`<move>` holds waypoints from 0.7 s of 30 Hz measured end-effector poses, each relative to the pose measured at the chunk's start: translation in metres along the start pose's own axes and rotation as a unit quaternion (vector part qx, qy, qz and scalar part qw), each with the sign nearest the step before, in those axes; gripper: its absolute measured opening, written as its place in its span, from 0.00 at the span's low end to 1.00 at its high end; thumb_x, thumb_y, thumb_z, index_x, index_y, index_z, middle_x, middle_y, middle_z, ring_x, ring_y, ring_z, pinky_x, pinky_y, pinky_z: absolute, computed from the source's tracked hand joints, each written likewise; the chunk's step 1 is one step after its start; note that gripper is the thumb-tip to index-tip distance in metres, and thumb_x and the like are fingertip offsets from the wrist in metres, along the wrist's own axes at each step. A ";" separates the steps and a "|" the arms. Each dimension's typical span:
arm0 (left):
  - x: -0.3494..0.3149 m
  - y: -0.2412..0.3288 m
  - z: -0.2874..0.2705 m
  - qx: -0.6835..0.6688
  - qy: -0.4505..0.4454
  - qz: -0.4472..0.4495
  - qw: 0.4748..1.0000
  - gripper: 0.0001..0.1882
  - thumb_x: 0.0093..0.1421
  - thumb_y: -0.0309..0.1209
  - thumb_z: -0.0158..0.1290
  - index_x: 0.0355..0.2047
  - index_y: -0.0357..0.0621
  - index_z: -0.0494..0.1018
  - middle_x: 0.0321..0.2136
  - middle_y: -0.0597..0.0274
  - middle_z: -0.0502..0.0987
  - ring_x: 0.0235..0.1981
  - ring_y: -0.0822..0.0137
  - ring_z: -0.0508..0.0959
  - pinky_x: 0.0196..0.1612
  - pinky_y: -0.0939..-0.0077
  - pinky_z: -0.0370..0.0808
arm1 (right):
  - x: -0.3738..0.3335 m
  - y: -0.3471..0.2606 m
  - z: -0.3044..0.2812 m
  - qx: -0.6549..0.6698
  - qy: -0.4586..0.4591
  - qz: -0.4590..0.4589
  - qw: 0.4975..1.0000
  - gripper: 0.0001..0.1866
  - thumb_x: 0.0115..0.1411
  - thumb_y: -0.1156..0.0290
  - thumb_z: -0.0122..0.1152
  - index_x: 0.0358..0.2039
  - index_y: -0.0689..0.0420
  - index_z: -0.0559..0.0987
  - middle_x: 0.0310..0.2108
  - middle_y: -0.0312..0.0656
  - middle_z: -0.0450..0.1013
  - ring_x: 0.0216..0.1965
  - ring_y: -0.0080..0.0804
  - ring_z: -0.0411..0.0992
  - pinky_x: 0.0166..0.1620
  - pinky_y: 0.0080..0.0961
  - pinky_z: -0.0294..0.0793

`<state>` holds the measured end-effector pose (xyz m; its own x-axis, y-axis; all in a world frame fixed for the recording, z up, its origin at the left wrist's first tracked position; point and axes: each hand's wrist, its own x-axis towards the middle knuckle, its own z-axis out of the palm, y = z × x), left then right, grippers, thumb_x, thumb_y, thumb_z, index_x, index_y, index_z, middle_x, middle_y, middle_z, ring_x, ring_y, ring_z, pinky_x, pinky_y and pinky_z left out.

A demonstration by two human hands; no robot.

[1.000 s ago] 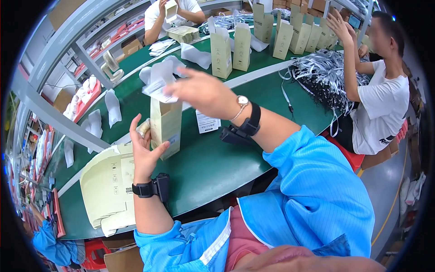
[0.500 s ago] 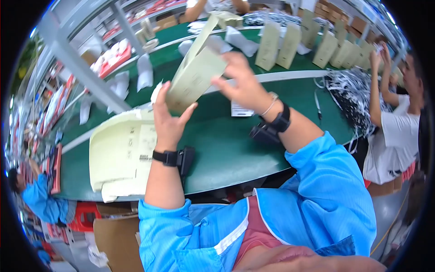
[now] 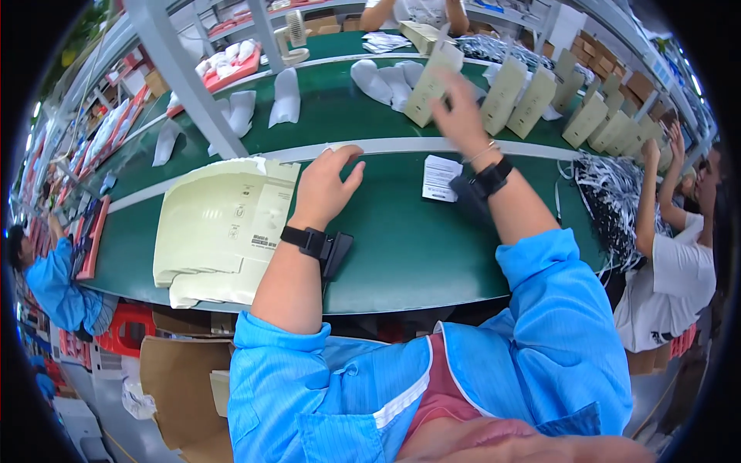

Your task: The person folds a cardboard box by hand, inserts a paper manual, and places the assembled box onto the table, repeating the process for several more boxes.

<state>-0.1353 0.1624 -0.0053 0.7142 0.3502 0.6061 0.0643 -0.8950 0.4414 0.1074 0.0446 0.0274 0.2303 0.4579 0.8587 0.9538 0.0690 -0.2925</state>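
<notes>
1. Far to the left of both hands there is a person in blue clothing (image 3: 54,274).
2. Just to the left of the left hand, and partly behind its forearm, lies a stack of flat pale-yellow cartons (image 3: 204,224) on the green table (image 3: 409,262).
3. Beyond the left hand, a little to its left, lies a white pouch (image 3: 285,96).
4. The left hand (image 3: 328,185) holds nothing that I can see; its fingers are loosely bent, and the thumb stands apart from them.
5. Ahead of the left hand and to its right stands the pale-yellow carton (image 3: 422,102), slightly tilted, at the fingers of the right hand.
6. Between the hands, nearer to the right one, lies a white printed slip (image 3: 441,179).
7. The right hand (image 3: 463,123) is blurred; I cannot tell if it grips this carton or only touches it.
8. To the right of the right hand stand more upright cartons (image 3: 532,106), and farther right is a heap of straps (image 3: 614,201).
</notes>
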 end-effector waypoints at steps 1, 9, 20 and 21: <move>-0.001 -0.001 -0.001 -0.014 -0.028 -0.028 0.999 0.22 0.50 0.32 0.58 0.47 0.48 0.70 0.36 0.53 0.75 0.38 0.54 0.75 0.41 0.66 0.72 | -0.011 -0.022 0.003 0.059 -0.095 0.028 0.993 0.17 0.55 0.74 0.53 0.47 0.58 0.73 0.49 0.48 0.69 0.51 0.43 0.66 0.55 0.34 0.64; -0.009 -0.014 0.009 0.012 -0.241 0.007 0.970 0.27 0.46 0.30 0.58 0.50 0.47 0.68 0.44 0.49 0.73 0.48 0.50 0.70 0.51 0.65 0.68 | -0.096 -0.100 0.040 0.215 -0.433 -0.024 0.875 0.23 0.53 0.70 0.59 0.50 0.60 0.68 0.48 0.48 0.67 0.54 0.45 0.62 0.59 0.35 0.60; -0.004 -0.011 0.010 0.015 -0.271 -0.026 0.962 0.32 0.43 0.28 0.59 0.53 0.43 0.66 0.50 0.49 0.70 0.53 0.50 0.67 0.57 0.65 0.63 | -0.097 -0.085 0.047 0.271 -0.440 0.006 0.856 0.22 0.51 0.70 0.61 0.47 0.60 0.69 0.47 0.47 0.68 0.53 0.45 0.61 0.58 0.35 0.60; -0.003 -0.012 0.013 0.017 -0.272 -0.027 0.962 0.33 0.43 0.28 0.60 0.53 0.43 0.66 0.50 0.49 0.70 0.53 0.50 0.67 0.57 0.64 0.63 | -0.095 -0.083 0.045 0.262 -0.455 0.008 0.851 0.24 0.51 0.70 0.61 0.49 0.60 0.69 0.48 0.48 0.67 0.54 0.45 0.61 0.58 0.35 0.60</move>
<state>-0.1293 0.1681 -0.0209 0.9676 0.2082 0.1431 0.1274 -0.8913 0.4352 -0.0027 0.0353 -0.0491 -0.2298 0.9430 0.2409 0.6793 0.3327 -0.6541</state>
